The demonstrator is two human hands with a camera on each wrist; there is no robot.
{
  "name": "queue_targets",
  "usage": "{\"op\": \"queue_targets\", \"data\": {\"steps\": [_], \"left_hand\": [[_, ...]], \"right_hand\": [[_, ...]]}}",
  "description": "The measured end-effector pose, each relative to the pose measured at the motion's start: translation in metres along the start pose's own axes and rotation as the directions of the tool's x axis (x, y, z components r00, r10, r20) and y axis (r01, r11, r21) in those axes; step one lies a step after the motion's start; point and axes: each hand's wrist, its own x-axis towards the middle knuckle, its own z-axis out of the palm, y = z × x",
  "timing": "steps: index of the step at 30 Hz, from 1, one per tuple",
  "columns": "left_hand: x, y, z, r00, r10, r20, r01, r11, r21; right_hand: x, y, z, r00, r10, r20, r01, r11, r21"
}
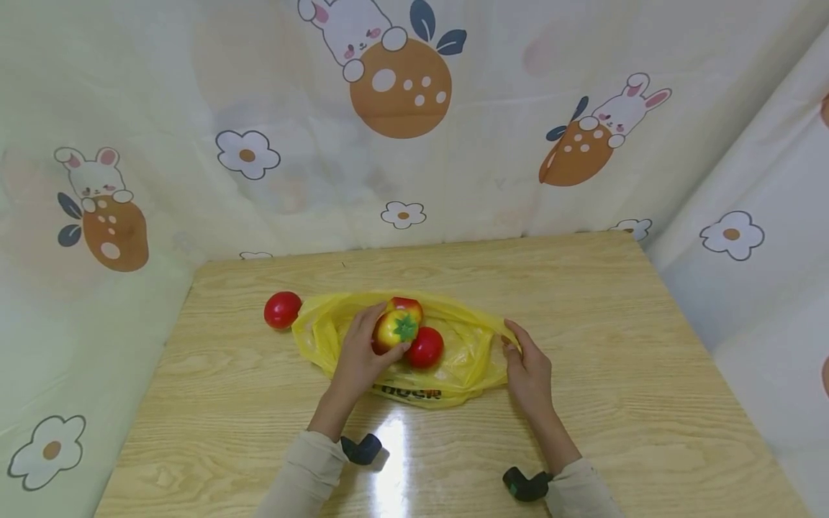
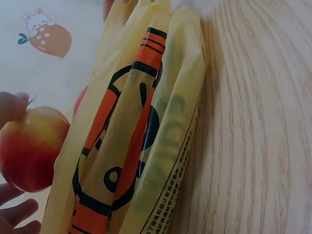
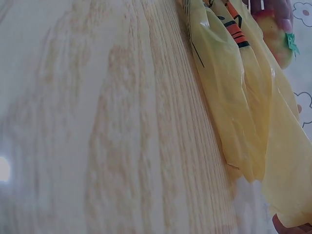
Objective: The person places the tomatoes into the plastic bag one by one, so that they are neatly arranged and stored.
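Note:
A yellow plastic bag [image 1: 469,356] lies spread on the table with its mouth open upward. My left hand [image 1: 358,356] grips a red-and-yellow fruit [image 1: 391,331] with a green leafy top, thumb and fingers around its sides, over the bag's opening. That same fruit [image 2: 36,148] appears beside the printed bag in the left wrist view. Within the bag's mouth show a round red fruit [image 1: 425,348] and, behind the held one, another red-and-yellow fruit [image 1: 408,308]. At the bag's right end, my right hand [image 1: 531,370] pinches the rim between thumb and fingers.
One more red fruit [image 1: 282,311] sits on the wooden table [image 1: 622,345], just past the bag's left end. A patterned curtain [image 1: 492,165] hangs behind the table's far edge and along both sides. Dark wrist devices [image 1: 526,484] show at both sleeves.

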Motion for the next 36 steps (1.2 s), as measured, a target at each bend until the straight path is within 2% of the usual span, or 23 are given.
{"op": "queue_targets", "data": {"steps": [14,20,24,27,30,36], "left_hand": [[-0.002,-0.002,0.002,0.999,0.040,-0.022,-0.040,0.999,-0.001],[-0.003,-0.002,-0.002,0.999,0.021,-0.041,-0.022,1.000,-0.013],[-0.002,-0.005,-0.008,0.993,0.056,-0.106,-0.055,0.998,0.018],[0.000,-0.008,-0.016,0.981,0.096,-0.169,-0.091,0.995,0.036],[0.001,-0.010,-0.024,0.971,0.112,-0.210,-0.106,0.994,0.038],[0.001,-0.019,-0.040,0.954,0.094,-0.285,-0.082,0.995,0.053]], "right_hand": [[0.000,0.001,0.000,1.000,-0.004,0.004,0.004,1.000,0.012],[0.000,0.001,0.000,1.000,-0.006,0.006,0.005,1.000,0.027],[0.000,0.000,0.000,1.000,-0.005,0.009,0.005,1.000,0.025],[0.000,-0.001,0.000,1.000,-0.006,0.009,0.006,1.000,0.021],[-0.001,-0.001,0.000,1.000,-0.004,0.010,0.003,1.000,0.025],[0.000,0.001,0.001,1.000,-0.001,0.025,0.000,0.999,0.037]]}}
